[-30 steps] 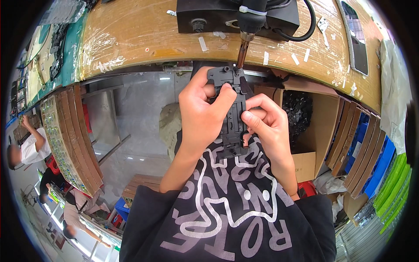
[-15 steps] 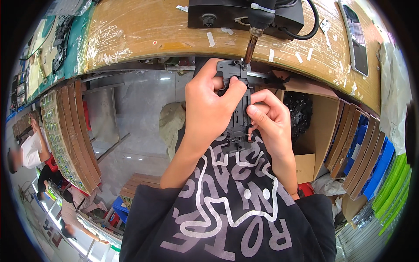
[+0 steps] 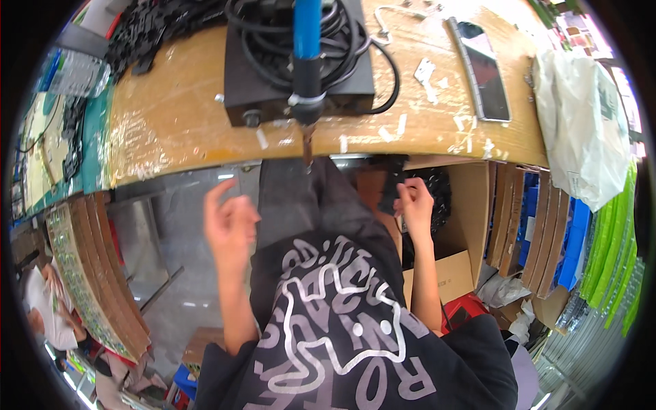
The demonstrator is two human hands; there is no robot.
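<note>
My right hand (image 3: 415, 201) pinches a black plastic part (image 3: 393, 183) at its edge, beside an open cardboard box (image 3: 471, 225). Several black parts (image 3: 441, 200) lie inside that box. My left hand (image 3: 231, 217) is held out over the left side of my lap, blurred by motion, with its fingers loosely bent and apart and nothing in them. Between the hands, a blue-bodied tool (image 3: 307, 31) with a black collar points its brownish metal tip (image 3: 307, 147) downward past the table edge.
A black control box (image 3: 297, 102) with coiled cable stands on the film-covered table (image 3: 171, 126). A phone (image 3: 484, 72) and a white plastic bag (image 3: 581, 126) lie right of it. Black parts (image 3: 160, 34) are heaped at the back left. Stacked boards (image 3: 96, 273) stand at the left.
My hands have parted. The left has let go of the black plastic part and moved left; the right has carried it toward the cardboard box. The view has shifted, showing more of the table.
</note>
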